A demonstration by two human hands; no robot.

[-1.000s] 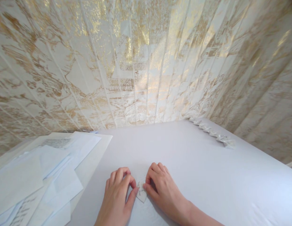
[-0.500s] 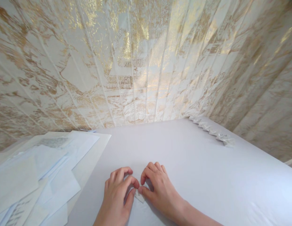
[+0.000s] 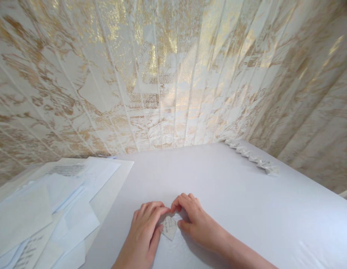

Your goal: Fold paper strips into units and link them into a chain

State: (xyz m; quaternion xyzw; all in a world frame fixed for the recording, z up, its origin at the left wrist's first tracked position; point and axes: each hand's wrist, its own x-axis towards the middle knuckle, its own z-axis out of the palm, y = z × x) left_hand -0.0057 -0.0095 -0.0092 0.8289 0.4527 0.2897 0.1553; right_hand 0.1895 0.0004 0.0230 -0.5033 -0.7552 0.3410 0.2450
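A small folded piece of printed paper (image 3: pixel 170 228) lies on the white table between my hands, one corner pointing toward me. My left hand (image 3: pixel 147 228) is curled around its left side, with the thumb at the left edge and the forefinger along the top. On the other side, my right hand (image 3: pixel 194 220) has its bent forefinger at the top corner and its thumb by the right edge. Both forefingers nearly meet above the paper. The paper's top edge is partly hidden by the fingers.
Loose paper sheets (image 3: pixel 72 216), some printed, overlap in a pile on the left of the table (image 3: pixel 232 209). Several small folded paper pieces (image 3: pixel 252 158) stand in a row at the far right. A gold-patterned curtain (image 3: pixel 162 74) hangs behind the table.
My thumbs have moved apart, and more of the folded paper's printed face shows between them. The forefingers have come closer together at its top.
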